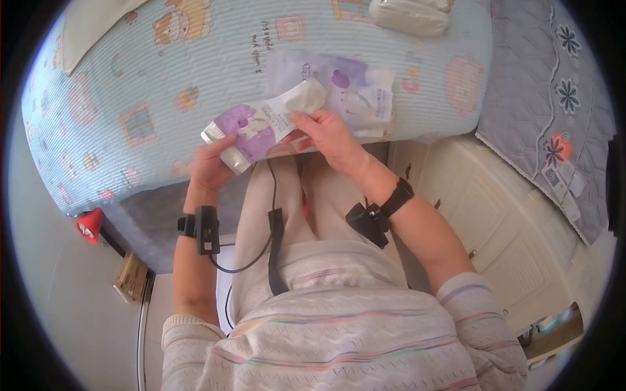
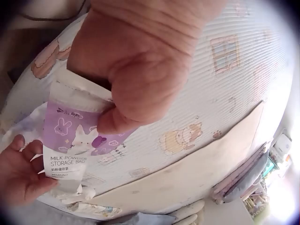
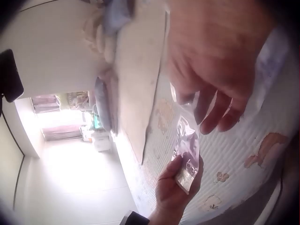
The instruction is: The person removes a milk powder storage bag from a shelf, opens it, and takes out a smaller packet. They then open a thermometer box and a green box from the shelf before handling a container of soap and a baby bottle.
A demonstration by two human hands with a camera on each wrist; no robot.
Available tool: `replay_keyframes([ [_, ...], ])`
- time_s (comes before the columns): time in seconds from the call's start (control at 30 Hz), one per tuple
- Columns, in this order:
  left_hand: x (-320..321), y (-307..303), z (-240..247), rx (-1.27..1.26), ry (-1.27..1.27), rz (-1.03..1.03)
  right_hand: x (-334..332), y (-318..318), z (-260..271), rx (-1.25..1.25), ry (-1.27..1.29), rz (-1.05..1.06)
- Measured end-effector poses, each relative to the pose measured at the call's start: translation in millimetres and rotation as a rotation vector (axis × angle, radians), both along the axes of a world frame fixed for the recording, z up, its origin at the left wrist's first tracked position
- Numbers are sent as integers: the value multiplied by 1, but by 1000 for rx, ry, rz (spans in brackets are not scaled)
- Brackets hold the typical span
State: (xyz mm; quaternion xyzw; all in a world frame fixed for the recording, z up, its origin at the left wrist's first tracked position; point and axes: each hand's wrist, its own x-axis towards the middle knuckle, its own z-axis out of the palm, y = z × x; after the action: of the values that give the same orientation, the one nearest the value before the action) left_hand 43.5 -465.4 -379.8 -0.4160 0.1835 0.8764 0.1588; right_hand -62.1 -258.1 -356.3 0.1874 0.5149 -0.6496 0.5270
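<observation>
A purple and white milk powder storage bag [image 1: 251,130] is held tilted above the bed's edge. At its flat silvery end the left hand [image 1: 212,163] grips it, thumb on the printed face. The right hand [image 1: 332,140] pinches the bag near its rounded white end. In the left wrist view the left thumb presses the purple print of the bag [image 2: 70,126], and the right hand [image 2: 21,173] holds its lower part. The right wrist view shows the bag's shiny side [image 3: 187,136] between both hands. Behind it, a larger purple and white package [image 1: 352,91] lies on the bed.
A blue patterned sheet [image 1: 208,72] covers the bed. White folded packs [image 1: 411,16] lie at its far side, a beige cloth [image 1: 91,29] at the far left. To the right stand a cream cabinet [image 1: 508,228] and a grey quilted cover [image 1: 521,117]. A red object [image 1: 90,225] is at lower left.
</observation>
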Motion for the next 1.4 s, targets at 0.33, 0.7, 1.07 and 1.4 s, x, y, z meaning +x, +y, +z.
replay_keyframes([
  [0.33, -19, 19, 2, 11, 54, -167, -13, 22, -10, 325, 271, 5],
  [0.7, -38, 47, 16, -17, 75, -274, -30, 63, 2, 245, 243, -101],
  [1.07, -48, 51, 27, -159, 158, -443, -32, 85, 20, 227, 247, -121],
  [1.4, -60, 61, 40, -205, 172, -437, -36, 99, 36, 178, 230, -176],
])
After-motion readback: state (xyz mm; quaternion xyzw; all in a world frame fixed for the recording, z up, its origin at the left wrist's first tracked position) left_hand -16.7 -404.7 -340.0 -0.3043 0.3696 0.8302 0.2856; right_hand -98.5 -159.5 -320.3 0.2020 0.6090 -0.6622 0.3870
